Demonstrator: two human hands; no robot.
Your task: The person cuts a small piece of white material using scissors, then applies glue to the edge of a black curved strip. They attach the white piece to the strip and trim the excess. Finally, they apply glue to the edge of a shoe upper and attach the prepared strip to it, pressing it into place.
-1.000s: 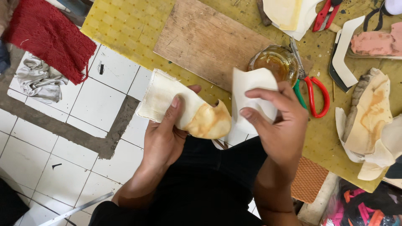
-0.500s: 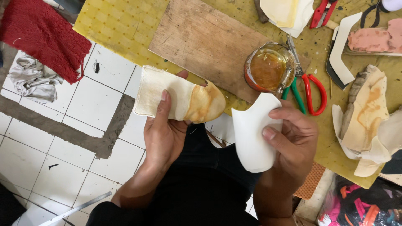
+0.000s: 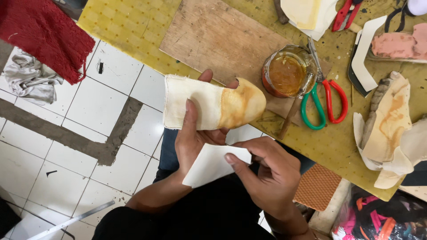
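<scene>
- Left hand [image 3: 195, 138] clamped on a cream fabric piece [image 3: 211, 106], thumb across its face, fingers behind; glue-stained rounded end pointing away from the wrist, toward the jar.
- Right hand [image 3: 267, 178] pinched shut on a white cut sheet [image 3: 209, 165], just below the left hand and touching its heel; both pieces held over the lap, just off the near edge of the table.
- Risk, as a judgement: wet amber glue on the rounded end smearing onto the fingers or the clean sheet if the two meet askew; likely a crooked bond, hard to peel back.
- Risk: glass jar of amber glue [image 3: 287, 73] just beyond the fabric's tip, a stick leaning at it; a careless swing of either hand enough to tip it onto the wooden board [image 3: 213, 35].
- Count near the hands: one fabric piece, one white sheet, one jar, one board, one pair of red-and-green scissors [image 3: 324, 102] beside the jar.
- Farther right: one stack of glued cream pieces [image 3: 391, 124], exact number unclear.
- Farther left, on the floor: one red cloth [image 3: 40, 35].
</scene>
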